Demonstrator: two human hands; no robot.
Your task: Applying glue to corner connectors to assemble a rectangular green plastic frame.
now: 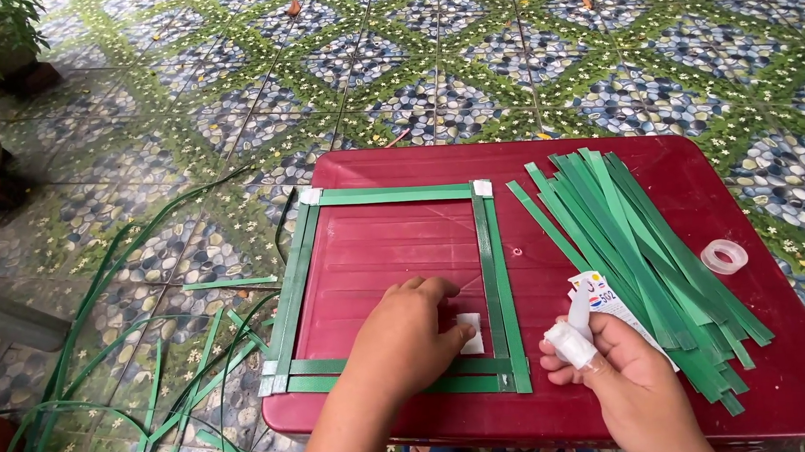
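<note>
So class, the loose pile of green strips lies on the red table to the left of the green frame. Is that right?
Not quite. The head view shows the loose pile of green strips on the red table to the right of the green frame, not the left.

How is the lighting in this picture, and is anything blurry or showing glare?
Head view: soft, even daylight with only faint shadows under the left hand and right hand; a mild sheen on the red table near its far edge, no harsh glare; the green strip frame and pile of strips are sharp; the glue tube looks slightly soft; the floor tiles bend a little toward the edges.
</note>
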